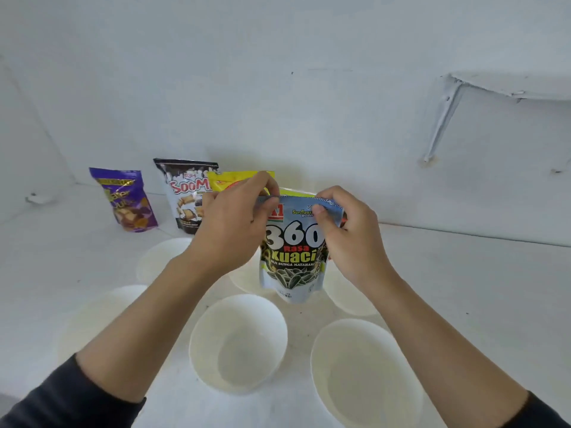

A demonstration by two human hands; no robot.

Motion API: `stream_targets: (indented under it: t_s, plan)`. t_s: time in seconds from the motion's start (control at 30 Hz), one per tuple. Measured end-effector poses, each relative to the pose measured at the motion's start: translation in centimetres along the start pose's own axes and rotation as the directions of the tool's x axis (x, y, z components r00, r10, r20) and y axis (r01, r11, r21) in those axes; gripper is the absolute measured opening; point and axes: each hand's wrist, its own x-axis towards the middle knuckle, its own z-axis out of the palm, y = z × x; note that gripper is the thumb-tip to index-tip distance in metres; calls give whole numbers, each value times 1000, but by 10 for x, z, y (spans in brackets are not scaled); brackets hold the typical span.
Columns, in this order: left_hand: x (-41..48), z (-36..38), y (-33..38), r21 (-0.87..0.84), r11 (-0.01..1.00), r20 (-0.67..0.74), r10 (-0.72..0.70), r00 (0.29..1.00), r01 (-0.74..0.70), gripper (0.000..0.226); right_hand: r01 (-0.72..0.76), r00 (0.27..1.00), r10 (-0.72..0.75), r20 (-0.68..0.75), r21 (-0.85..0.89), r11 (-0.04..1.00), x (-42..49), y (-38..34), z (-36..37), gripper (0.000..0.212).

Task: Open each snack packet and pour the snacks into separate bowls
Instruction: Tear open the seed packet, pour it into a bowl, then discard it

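Head view, left hand (pixel 234 223), right hand (pixel 352 239) pinch seed packet (pixel 293 261), yellow packet (pixel 234 180) half-hidden

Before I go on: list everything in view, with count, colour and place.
Sunflower seed packet: one, grey-blue with black and yellow print, held upright above the bowls.
Purple packet: one, purple, standing far left by the wall.
Soom packet: one, black and white, right of the purple packet.
Yellow packet: at least one, yellow, mostly hidden behind the hands.
Bowls: six, white, in two rows on the white table, some partly hidden.
Shelf bracket: one, white, wall upper right.
Left hand: pinches the seed packet's top left.
Right hand: pinches its top right.
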Motion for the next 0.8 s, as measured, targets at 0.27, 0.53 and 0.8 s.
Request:
stream_targets:
  t_s: [0.27,0.53,0.8]
  plan:
    - [-53,-100,-108,73,969,-117,-225,967,234,6,119,968,-138,209,100,988,14,-54,147,9]
    - [-79,-199,-232,110,927,-166,-339,926,359,5,134,922,-187,339,175,976,36,-99,311,6]
    - [-79,-245,-331,159,904,-122,-381,917,397,6,128,917,-164,365,120,984,56,-115,417,8]
